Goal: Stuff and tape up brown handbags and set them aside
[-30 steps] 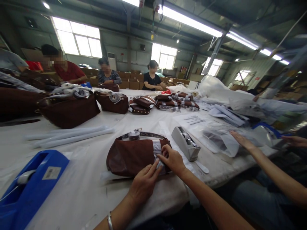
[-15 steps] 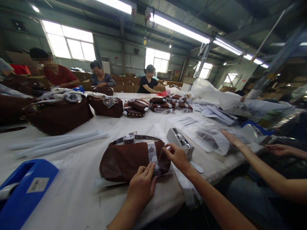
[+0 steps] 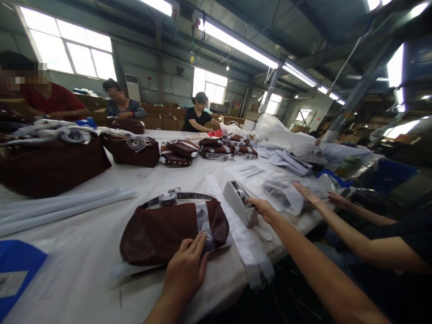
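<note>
A brown handbag [image 3: 158, 234] lies on the white-covered table in front of me, its strap [image 3: 192, 195] along the top with a wrapped round piece [image 3: 168, 199] beside it. A clear plastic strip [image 3: 203, 220] runs over the bag's right part. My left hand [image 3: 185, 265] rests on the bag's near side, fingers stretched out and pressing the strip's lower end. Right of the bag stands a grey tape dispenser [image 3: 238, 204]. My right hand [image 3: 265, 209] is at its front end, fingertips drawn together against it; whatever they pinch is too small to make out.
Brown bags [image 3: 50, 162] line the far left, with wrapped bags [image 3: 229, 146] piled behind. White rolled tubes [image 3: 67, 209] and a blue dispenser [image 3: 16, 274] lie left. At right, a co-worker's hand [image 3: 305, 193] touches clear plastic bags [image 3: 283, 193]. Other people work across the table.
My right hand has left the handbag's right edge and moved right to the tape dispenser. My left hand stays on the strip. The view has shifted to the right.
</note>
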### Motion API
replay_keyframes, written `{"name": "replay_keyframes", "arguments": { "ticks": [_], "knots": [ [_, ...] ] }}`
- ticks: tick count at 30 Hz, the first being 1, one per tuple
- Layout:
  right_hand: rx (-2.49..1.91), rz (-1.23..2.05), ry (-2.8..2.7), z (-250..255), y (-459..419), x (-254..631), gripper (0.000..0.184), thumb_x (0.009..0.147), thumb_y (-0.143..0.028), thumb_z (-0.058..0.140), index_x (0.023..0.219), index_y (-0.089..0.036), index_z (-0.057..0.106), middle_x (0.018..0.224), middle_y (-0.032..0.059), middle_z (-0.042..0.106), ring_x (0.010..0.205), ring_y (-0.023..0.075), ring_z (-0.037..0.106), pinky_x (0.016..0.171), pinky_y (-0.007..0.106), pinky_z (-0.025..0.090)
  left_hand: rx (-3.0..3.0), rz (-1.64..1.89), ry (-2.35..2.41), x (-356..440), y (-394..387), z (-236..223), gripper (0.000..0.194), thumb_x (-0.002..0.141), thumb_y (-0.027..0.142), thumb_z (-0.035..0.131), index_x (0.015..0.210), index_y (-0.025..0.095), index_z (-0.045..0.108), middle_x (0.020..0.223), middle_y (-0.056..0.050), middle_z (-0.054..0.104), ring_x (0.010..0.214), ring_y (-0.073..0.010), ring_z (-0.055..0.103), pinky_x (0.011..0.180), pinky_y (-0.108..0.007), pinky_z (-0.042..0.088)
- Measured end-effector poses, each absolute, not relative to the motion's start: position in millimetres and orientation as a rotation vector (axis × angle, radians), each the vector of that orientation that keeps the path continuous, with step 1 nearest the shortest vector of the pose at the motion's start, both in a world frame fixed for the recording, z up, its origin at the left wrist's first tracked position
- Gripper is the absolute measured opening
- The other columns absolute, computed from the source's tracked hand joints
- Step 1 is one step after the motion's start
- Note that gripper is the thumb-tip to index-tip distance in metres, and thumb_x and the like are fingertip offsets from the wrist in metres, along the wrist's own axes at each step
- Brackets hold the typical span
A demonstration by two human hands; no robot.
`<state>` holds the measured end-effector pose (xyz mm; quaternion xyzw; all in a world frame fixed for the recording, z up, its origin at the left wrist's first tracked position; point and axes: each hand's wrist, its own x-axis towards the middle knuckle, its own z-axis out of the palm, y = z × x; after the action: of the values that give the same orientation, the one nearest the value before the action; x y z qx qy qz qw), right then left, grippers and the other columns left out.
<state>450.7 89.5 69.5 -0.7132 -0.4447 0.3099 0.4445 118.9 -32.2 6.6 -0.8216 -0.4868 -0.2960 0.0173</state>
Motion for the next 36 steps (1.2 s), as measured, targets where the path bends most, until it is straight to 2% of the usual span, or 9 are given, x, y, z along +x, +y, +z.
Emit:
{"name": "replay_keyframes", "arguments": {
  "ticks": [5, 10, 15, 19, 26, 28, 32, 34, 36],
  "knots": [
    [-1.528, 0.691, -0.962, 77, 76, 447, 0.042, 0.055, -0.052, 0.082, 0.077, -0.016, 0.078, 0.137, 0.0131, 0.062, 0.122, 0.0279, 0.060, 0.097, 0.034, 0.049, -2.565, -0.908, -1.509, 118, -32, 7, 0.050, 0.092, 0.026, 0.058, 0.142, 0.021, 0.052, 0.138, -0.004, 0.062, 0.107, -0.0227, 0.061, 0.087, -0.032, 0.057],
    [-1.412, 0.636, -0.874, 84, 27, 450, 0.040, 0.060, -0.049, 0.085, 0.085, -0.018, 0.079, 0.133, 0.0098, 0.065, 0.125, 0.0261, 0.058, 0.103, 0.033, 0.048, -2.563, -0.897, -1.495, 118, -33, 8, 0.050, 0.093, 0.026, 0.057, 0.142, 0.021, 0.051, 0.137, -0.003, 0.063, 0.106, -0.0228, 0.061, 0.086, -0.032, 0.057],
    [-1.437, 0.888, -0.716, 77, -14, 455, 0.044, 0.058, -0.047, 0.090, 0.088, -0.016, 0.079, 0.104, 0.0106, 0.076, 0.095, 0.0220, 0.071, 0.088, 0.030, 0.059, -2.558, -0.907, -1.476, 116, -33, 7, 0.049, 0.094, 0.026, 0.056, 0.142, 0.021, 0.051, 0.138, -0.002, 0.062, 0.106, -0.0218, 0.061, 0.086, -0.030, 0.056],
    [-1.535, 0.969, -0.737, 53, -26, 458, 0.045, 0.062, -0.053, 0.086, 0.089, -0.017, 0.079, 0.093, 0.0093, 0.076, 0.073, 0.0170, 0.070, 0.072, 0.029, 0.062, -2.552, -0.892, -1.444, 115, -32, 5, 0.050, 0.095, 0.026, 0.055, 0.144, 0.020, 0.049, 0.139, 0.000, 0.062, 0.106, -0.0220, 0.060, 0.087, -0.030, 0.056],
    [-1.719, 0.644, -1.044, 19, -6, 476, 0.045, 0.070, -0.058, 0.073, 0.082, -0.016, 0.078, 0.076, 0.0093, 0.074, 0.048, 0.0138, 0.057, 0.047, 0.029, 0.050, -2.533, -0.854, -1.438, 116, -33, 9, 0.049, 0.095, 0.027, 0.056, 0.143, 0.019, 0.051, 0.137, -0.001, 0.063, 0.105, -0.0212, 0.061, 0.087, -0.029, 0.056],
    [-1.757, 0.526, -1.137, 21, -4, 486, 0.038, 0.072, -0.053, 0.071, 0.079, -0.017, 0.079, 0.072, 0.0086, 0.074, 0.052, 0.0168, 0.059, 0.051, 0.031, 0.050, -2.527, -0.856, -1.454, 116, -34, 10, 0.048, 0.095, 0.027, 0.055, 0.143, 0.020, 0.051, 0.136, -0.001, 0.063, 0.105, -0.0209, 0.061, 0.086, -0.029, 0.055],
    [-1.763, 0.339, -1.384, 45, -22, 505, 0.017, 0.076, -0.034, 0.071, 0.086, -0.024, 0.080, 0.090, 0.0079, 0.077, 0.090, 0.0256, 0.067, 0.085, 0.036, 0.052, -2.529, -0.903, -1.520, 116, -35, 11, 0.051, 0.098, 0.031, 0.052, 0.148, 0.024, 0.045, 0.124, -0.003, 0.070, 0.103, -0.0200, 0.063, 0.082, -0.028, 0.055],
    [-1.753, 0.233, -1.629, 65, -36, 510, 0.020, 0.080, -0.026, 0.067, 0.095, -0.027, 0.080, 0.099, 0.0069, 0.077, 0.100, 0.0261, 0.066, 0.095, 0.037, 0.048, -2.528, -0.920, -1.605, 115, -33, 13, 0.054, 0.099, 0.036, 0.050, 0.151, 0.027, 0.039, 0.111, -0.004, 0.073, 0.099, -0.0193, 0.066, 0.077, -0.026, 0.055],
    [-1.697, 0.065, -1.972, 88, -47, 507, 0.028, 0.086, -0.020, 0.059, 0.105, -0.029, 0.078, 0.104, 0.0070, 0.076, 0.099, 0.0254, 0.067, 0.096, 0.039, 0.049, -2.533, -0.922, -1.718, 113, -30, 16, 0.055, 0.100, 0.039, 0.048, 0.152, 0.030, 0.035, 0.105, -0.003, 0.073, 0.093, -0.0177, 0.068, 0.069, -0.024, 0.054]
  ]
}}
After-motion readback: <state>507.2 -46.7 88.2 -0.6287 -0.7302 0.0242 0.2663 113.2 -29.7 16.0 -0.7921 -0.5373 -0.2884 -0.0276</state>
